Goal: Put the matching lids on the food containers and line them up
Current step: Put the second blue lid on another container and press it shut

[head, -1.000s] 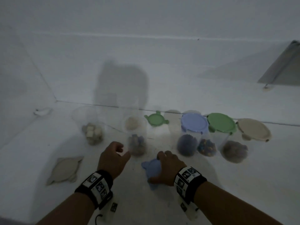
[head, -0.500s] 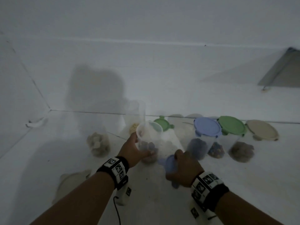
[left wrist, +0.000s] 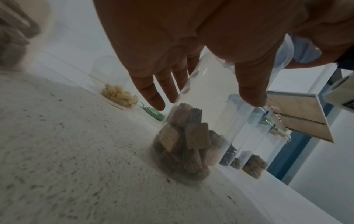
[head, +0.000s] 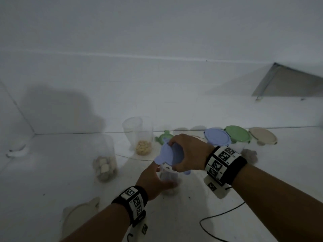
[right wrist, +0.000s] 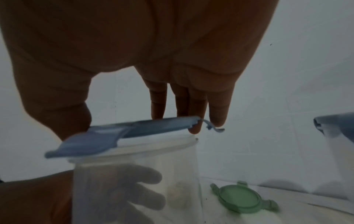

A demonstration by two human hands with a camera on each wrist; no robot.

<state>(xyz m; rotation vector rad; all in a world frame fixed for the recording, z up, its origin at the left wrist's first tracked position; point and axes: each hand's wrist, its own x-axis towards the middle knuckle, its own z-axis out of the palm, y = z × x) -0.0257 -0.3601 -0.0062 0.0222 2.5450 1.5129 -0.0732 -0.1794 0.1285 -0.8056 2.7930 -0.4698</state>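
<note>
A clear tall container with brown wafer pieces stands on the white counter. My left hand grips its lower wall; the fingers show through the plastic. My right hand holds a small blue lid from above, thumb on one side and fingers on the other. In the right wrist view the blue lid lies tilted on the container's rim, its clip flaps loose. In the left wrist view my left hand wraps round the clear wall.
An open container of pasta and one of pale cubes stand to the left. A small green lid lies behind. Lidded containers, blue, green and beige, stand in a row at right. A beige lid lies front left, a cable front right.
My left hand took hold of the wafer container and drew it nearer. My right hand lifted the blue lid off the counter and brought it onto the container's mouth.
</note>
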